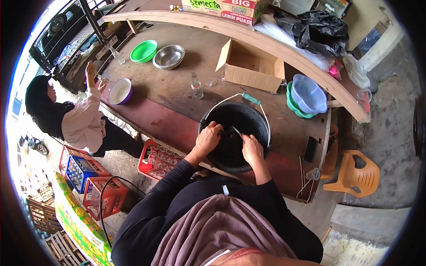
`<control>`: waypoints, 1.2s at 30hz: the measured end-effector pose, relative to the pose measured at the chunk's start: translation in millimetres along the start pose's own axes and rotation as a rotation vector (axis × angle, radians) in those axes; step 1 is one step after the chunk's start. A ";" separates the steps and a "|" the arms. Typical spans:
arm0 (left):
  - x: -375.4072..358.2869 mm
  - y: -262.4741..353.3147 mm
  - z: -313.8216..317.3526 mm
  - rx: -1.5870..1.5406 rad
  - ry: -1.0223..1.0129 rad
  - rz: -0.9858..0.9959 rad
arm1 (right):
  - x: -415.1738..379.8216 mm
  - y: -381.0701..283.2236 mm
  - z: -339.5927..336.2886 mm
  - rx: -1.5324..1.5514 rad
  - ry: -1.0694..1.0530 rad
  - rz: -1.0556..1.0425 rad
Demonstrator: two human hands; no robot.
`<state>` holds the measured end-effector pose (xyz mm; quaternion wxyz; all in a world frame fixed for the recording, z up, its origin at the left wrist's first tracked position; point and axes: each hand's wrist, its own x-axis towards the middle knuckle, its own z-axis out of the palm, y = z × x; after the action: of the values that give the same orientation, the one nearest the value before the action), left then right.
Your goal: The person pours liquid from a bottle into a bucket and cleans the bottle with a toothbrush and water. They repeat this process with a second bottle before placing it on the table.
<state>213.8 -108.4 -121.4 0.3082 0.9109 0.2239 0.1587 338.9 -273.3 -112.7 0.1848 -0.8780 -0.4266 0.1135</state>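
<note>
The right hand [253, 150] is closed on a thin, shiny tool [236, 130], maybe a small knife. The left hand [207, 139] has its fingers curled in, but I can't tell if they pinch anything. Both hands work over the black bucket [239, 111], which stands upright on the table [155, 86], close to the person's tummy. I think the job is partway along, because both hands look busy there. Inside it's too dark to see how much is done or how much is left. Past the bucket are a glass bottle [196, 87] and an open cardboard box [253, 78]. Farther off, another person [82, 113] stands near a purple bowl [120, 92].
</note>
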 end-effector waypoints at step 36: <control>-1.0 -9.1 8.4 -0.130 0.081 0.066 | -11.6 -12.6 -24.0 0.003 -0.003 0.031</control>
<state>213.6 -106.5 -133.7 0.3520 0.8888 0.1950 0.2196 331.5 -280.7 -85.2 0.1839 -0.8841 -0.4129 0.1186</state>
